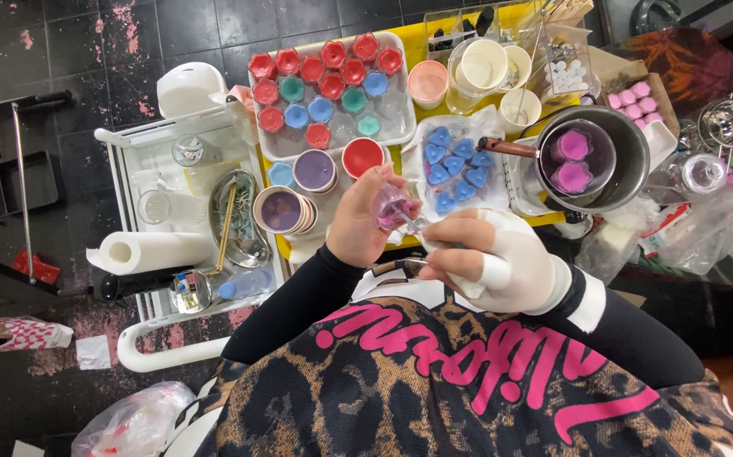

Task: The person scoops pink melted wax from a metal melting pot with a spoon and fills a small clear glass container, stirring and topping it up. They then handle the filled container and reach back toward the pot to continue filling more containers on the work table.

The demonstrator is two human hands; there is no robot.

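The left hand (358,222) holds a small clear cup (393,207) with pink stuff in it, and its grip is closed round the cup, with the fingers curled about it. The right hand (493,254) is wrapped in a white bandage or glove, and its grip is pinched tight on a thin metal tool (413,223). The tip of the tool pokes into the cup. Both hands are held up close to the person's chest, just above the near edge of the desk (417,51), which has a yellow top. Just past the hands lie blue heart shapes (455,165) on a clear sheet. To the right of them sits a metal pot (629,152) with a brown handle, and two pink flower shapes (571,161) float inside it. Near the left hand are round cups (314,169) with purple and red stuff in them. Farther back is a white tray (269,148) full of little red, blue and green moulds. A roll of paper towel (151,251) lies on a white cart at the left. Pink pieces (633,97) sit in a box at the far right.
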